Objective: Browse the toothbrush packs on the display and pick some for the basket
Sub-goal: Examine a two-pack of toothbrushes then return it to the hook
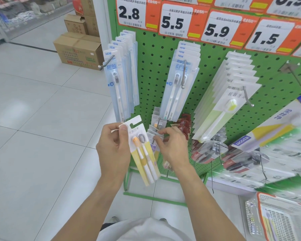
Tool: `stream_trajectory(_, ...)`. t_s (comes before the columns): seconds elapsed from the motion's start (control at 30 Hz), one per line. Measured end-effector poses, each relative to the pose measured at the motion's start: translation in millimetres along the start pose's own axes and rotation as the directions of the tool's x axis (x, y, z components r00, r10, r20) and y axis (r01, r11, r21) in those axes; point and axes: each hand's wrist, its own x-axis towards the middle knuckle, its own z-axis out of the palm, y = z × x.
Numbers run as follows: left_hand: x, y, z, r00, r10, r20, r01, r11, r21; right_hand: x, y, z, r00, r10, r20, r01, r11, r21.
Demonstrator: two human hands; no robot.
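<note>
Left hand (114, 150) grips yellow pack (143, 153); right hand (173, 146) pinches hanging packs (155, 131); basket (278, 220) right

left fingers: my left hand (114, 146) shows its back, so all but the thumb are tucked behind the yellow two-brush pack (143, 153).
pack print: the writing under its hanger slot is too small to read.
right fingertips: my right hand (172, 146) curls into the small hanging packs (155, 131); whether it pinches one, I can't tell.
lower hooks: my hands and the pack cover most of the stock there.
basket (283, 220): cut off by the right and bottom edges, its contents blurred.
price tags (224, 30): top row cropped; small print unreadable.
right-side packs (276, 126): smeared by blur.
</note>
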Motion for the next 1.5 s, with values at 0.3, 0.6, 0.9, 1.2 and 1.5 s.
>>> stream_trajectory(0.3,4.1,-2.2,-9.1,0.934,-0.296,0.199,0.317,0.945,-0.079,-38.2,-27.1,-36.9,0.998,0.058,0.025,-0.063,0.941,0.334)
stream_trajectory(0.6,-12.5,-8.0,-7.3,0.922,-0.284,0.265,0.307,0.95,-0.051,-65.9,-22.4,-54.5,0.87,-0.015,0.494,-0.335,0.716,0.612)
stream_trajectory(0.9,-26.8,-12.4,-11.8,0.821,-0.312,0.478,0.342,0.939,0.025,-75.5,-11.7,-50.2,0.876,0.061,0.478,-0.373,0.713,0.594)
stream_trajectory(1.2,-37.8,-15.0,-17.9,0.733,-0.375,0.568,0.39,0.915,0.101,-83.3,-8.0,-64.6,0.86,0.074,0.505,-0.4,0.713,0.576)
stream_trajectory(1.5,-38.8,-15.9,-21.6,0.709,-0.396,0.584,0.401,0.907,0.128,-87.2,-17.1,-61.9,0.896,0.113,0.429,-0.396,0.638,0.66)
